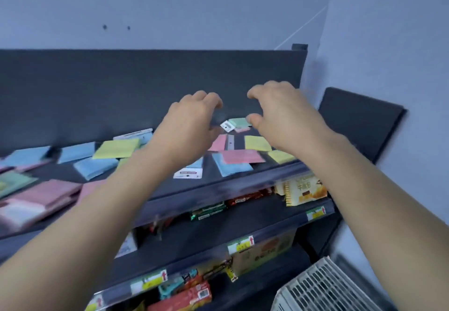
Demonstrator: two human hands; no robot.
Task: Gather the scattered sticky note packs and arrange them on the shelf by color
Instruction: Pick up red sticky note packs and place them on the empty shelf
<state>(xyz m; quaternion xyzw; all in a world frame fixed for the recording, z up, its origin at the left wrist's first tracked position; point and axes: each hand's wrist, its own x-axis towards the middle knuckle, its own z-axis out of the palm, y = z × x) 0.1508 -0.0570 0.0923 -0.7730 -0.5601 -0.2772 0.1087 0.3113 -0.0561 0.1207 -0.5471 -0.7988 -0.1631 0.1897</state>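
Sticky note packs lie scattered on the dark top shelf (184,189): blue ones (94,167), a yellow one (116,149), pink ones (241,157) and a green one (239,122) at the back. More pink packs (46,195) are piled at the left. My left hand (192,126) and my right hand (284,114) hover side by side over the packs at the right of the shelf, fingers loosely curled downward, holding nothing. The green pack lies just below and between the two hands' fingertips.
Lower shelves carry snack packets (303,189) and boxes (264,252) behind price tags. A white slatted basket (320,289) stands at the bottom right. A dark panel (359,121) leans against the right wall. The shelf's back panel (121,87) rises behind the packs.
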